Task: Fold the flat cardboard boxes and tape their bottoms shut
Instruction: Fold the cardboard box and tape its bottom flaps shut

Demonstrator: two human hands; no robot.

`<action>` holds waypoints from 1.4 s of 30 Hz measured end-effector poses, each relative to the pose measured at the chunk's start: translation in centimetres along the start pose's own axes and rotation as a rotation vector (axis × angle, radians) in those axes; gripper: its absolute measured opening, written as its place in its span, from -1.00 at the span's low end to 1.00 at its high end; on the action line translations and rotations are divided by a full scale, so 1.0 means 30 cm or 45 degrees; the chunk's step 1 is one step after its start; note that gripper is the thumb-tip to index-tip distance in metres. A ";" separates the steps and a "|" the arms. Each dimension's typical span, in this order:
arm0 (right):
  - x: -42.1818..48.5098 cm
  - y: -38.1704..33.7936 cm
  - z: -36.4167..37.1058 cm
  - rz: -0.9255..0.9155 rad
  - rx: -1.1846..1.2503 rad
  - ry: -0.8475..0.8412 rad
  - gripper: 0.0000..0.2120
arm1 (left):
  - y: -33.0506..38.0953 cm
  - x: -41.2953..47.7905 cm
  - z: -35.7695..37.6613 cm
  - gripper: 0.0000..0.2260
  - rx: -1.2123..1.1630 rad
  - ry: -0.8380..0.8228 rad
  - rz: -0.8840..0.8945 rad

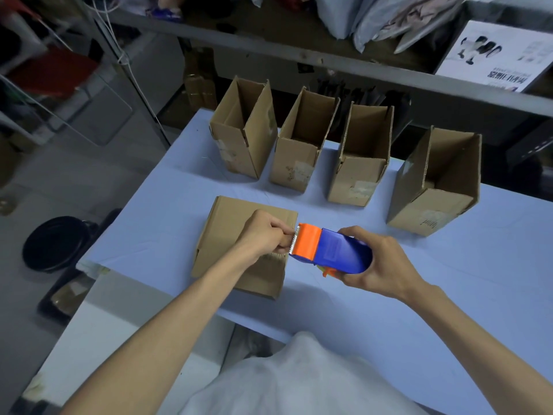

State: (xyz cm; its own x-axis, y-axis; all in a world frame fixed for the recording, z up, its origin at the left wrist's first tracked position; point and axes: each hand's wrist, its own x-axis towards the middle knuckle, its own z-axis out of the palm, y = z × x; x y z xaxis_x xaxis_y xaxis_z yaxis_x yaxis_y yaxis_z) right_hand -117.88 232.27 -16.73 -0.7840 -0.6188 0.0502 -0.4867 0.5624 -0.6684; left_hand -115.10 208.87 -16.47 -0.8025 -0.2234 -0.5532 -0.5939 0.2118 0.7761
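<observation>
Tape drawn out, box waiting under the left hand

The folded box (227, 232) lies flat on the desk (449, 295), directly beneath and left of both hands, its longer side running away from the person. The left hand (266, 235) hovers over its right half, nearer to it, with fingers curled and pinching the tape end (292, 242) at the toothed mouth (the film itself is hard to make out). The right hand (380, 262) wraps around the tape dispenser (332, 250), whose long axis runs left to right and whose orange cutter points left, above the box's right edge. The next move probably turns on laying the tape down onto the box. Four upright boxes (299, 163) stand behind.
</observation>
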 end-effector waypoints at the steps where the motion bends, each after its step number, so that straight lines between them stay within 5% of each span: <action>1: -0.004 0.010 0.003 -0.007 -0.010 -0.026 -0.45 | -0.007 0.002 0.005 -0.80 0.044 0.035 0.005; 7: -0.050 0.081 -0.018 0.007 -0.137 -0.043 -0.46 | -0.073 0.055 -0.065 -0.79 0.230 0.304 0.011; 18: -0.052 0.109 0.009 0.108 -0.228 -0.108 -0.44 | -0.138 0.043 -0.023 -0.81 0.291 0.255 -0.085; 22: -0.027 0.111 0.054 0.171 -0.345 -0.185 -0.38 | -0.155 0.032 0.001 -0.91 0.431 0.279 -0.054; 27: 0.000 0.088 0.100 0.203 -0.409 -0.224 -0.51 | -0.191 0.041 0.025 -0.74 0.610 0.381 0.014; 34: 0.017 0.086 0.108 0.200 -0.461 -0.259 -0.53 | -0.194 0.044 0.060 -0.88 0.850 0.451 0.112; 36: 0.018 0.081 0.106 0.199 -0.459 -0.262 -0.55 | -0.184 0.044 0.055 -0.96 1.016 0.438 0.136; 42: 0.037 0.066 0.107 0.207 -0.478 -0.288 -0.61 | -0.144 0.035 0.068 -0.78 1.535 0.343 0.157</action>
State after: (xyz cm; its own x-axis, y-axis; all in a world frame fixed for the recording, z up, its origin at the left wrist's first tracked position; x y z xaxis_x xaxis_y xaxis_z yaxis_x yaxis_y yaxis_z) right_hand -118.47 230.94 -20.38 -0.7782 -0.5867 -0.2242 -0.5029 0.7959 -0.3371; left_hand -113.50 209.67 -21.04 -0.9041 -0.2981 -0.3062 -0.3027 0.9525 -0.0336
